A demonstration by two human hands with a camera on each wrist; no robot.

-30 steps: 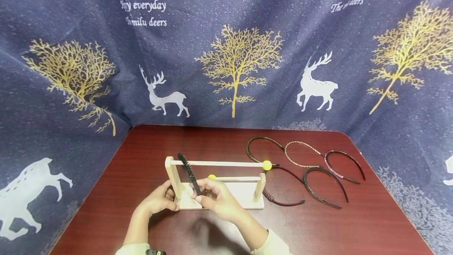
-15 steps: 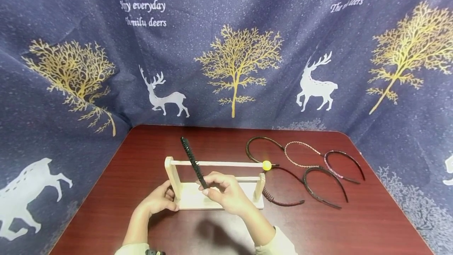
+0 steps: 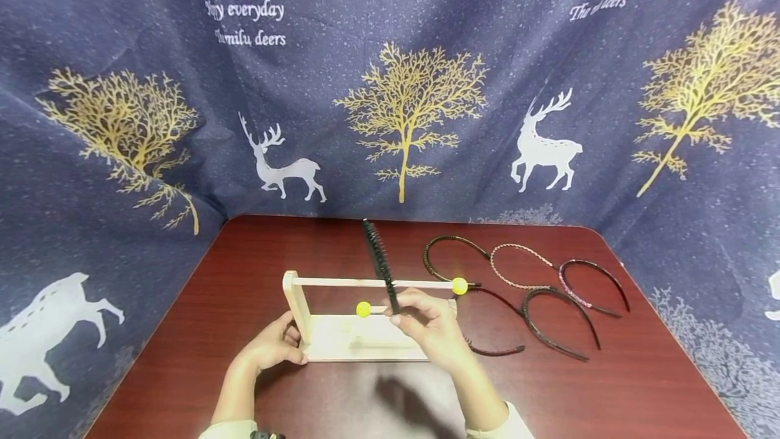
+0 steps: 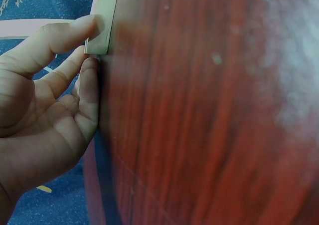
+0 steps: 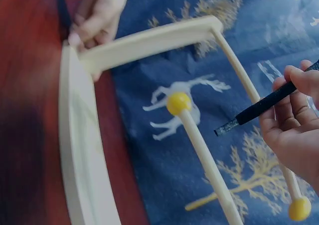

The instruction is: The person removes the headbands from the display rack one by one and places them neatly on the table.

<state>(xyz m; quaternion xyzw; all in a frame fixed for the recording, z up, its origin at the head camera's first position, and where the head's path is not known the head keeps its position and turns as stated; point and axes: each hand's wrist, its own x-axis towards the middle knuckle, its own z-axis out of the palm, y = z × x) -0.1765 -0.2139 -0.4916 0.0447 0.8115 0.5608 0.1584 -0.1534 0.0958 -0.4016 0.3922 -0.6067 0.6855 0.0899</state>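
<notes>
My right hand (image 3: pixel 429 330) pinches a black toothed headband (image 3: pixel 379 259) near its lower end, seen almost edge-on. The headband stands tilted across the upper rod of a wooden two-rod stand (image 3: pixel 332 341); whether it touches that rod I cannot tell. In the right wrist view, a short clear tip shows at the end of the headband (image 5: pixel 269 103). My left hand (image 3: pixel 274 344) grips the left end of the stand's base, its thumb on the corner of the base (image 4: pixel 102 35) in the left wrist view. My right hand hides the stand's right post in the head view.
Several headbands lie on the red-brown table (image 3: pixel 640 385) to the right, among them a pale braided headband (image 3: pixel 518 283) and a pink-patterned headband (image 3: pixel 569 286). Yellow balls cap the stand's upper rod (image 3: pixel 460 285) and lower rod (image 3: pixel 363 309). A blue curtain hangs behind.
My right hand has moved right along the stand with the black headband, first lifting it away from the left post. My left hand has stayed on the base.
</notes>
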